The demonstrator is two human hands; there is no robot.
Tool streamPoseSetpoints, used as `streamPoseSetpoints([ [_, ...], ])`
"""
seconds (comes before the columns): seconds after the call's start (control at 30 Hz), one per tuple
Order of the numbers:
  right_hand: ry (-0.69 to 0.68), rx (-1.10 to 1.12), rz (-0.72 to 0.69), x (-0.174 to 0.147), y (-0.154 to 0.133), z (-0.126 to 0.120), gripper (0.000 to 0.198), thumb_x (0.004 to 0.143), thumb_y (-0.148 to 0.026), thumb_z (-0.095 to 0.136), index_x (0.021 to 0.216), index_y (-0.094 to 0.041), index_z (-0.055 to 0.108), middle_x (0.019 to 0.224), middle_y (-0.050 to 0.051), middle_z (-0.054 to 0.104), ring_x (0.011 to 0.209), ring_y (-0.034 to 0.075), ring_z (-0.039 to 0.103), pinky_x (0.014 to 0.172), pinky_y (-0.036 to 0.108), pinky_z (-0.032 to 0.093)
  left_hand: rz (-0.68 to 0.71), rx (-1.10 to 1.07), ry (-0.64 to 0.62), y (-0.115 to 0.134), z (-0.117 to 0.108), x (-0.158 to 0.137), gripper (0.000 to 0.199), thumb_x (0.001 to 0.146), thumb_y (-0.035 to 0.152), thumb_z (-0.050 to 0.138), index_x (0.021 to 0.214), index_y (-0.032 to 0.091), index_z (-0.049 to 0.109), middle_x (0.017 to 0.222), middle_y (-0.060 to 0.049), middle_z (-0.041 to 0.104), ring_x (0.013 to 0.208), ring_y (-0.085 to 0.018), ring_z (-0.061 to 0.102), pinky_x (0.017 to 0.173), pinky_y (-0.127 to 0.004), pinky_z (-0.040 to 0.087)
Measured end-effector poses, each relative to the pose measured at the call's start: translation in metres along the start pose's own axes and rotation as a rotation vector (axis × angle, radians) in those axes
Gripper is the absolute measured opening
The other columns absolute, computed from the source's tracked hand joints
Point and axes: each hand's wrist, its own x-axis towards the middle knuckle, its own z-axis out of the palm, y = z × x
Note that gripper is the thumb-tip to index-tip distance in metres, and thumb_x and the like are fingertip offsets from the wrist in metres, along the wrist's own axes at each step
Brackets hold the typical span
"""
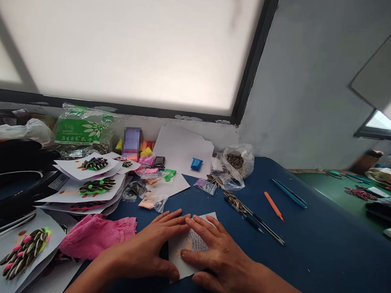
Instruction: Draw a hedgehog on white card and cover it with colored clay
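A small white sheet of paper [186, 270] lies on the blue table in front of me. Peach-coloured patches, looking like modelling clay [187, 245], are on it beside dark ink marks [198, 240]. My left hand [153, 243] rests along the sheet's left side, fingers stretched and thumb at its lower edge. My right hand [222, 254] lies over the right part with its fingers apart, the index fingertip touching the peach clay. Both hands hold nothing. Part of the sheet is hidden under the fingers.
To the left are stacked papers with sunflower-seed pictures [98, 186] and a pink cloth [99, 235]. Clay packets [153, 200] and a bag of seeds [235, 160] stand behind. On the right lie pens [250, 221], an orange marker [273, 205] and blue tweezers [290, 193].
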Motion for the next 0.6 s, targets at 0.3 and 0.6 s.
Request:
streamPoseSetpoints([
  [0.3, -0.011, 0.008, -0.022, 0.003, -0.005, 0.000, 0.039, 0.094, -0.046, 0.052, 0.128, -0.028, 0.058, 0.160, 0.010, 0.016, 0.147, 0.029, 0.012, 0.117, 0.052, 0.010, 0.015, 0.044, -0.005, -0.001, 0.001, 0.001, 0.087, 0.070, 0.032, 0.077, 0.146, 0.034, 0.036, 0.158, 0.000, 0.025, 0.147, -0.029, 0.010, 0.119, -0.053, 0.010],
  [0.6, 0.287, -0.088, 0.074, -0.006, 0.011, 0.001, 0.027, 0.096, -0.027, 0.046, 0.111, -0.018, 0.068, 0.140, 0.017, 0.050, 0.132, 0.027, 0.044, 0.111, 0.051, 0.030, -0.056, 0.029, -0.022, 0.000, -0.002, -0.001, 0.093, 0.068, 0.039, 0.080, 0.148, 0.033, 0.033, 0.159, -0.002, 0.020, 0.147, -0.030, 0.006, 0.118, -0.055, 0.005],
])
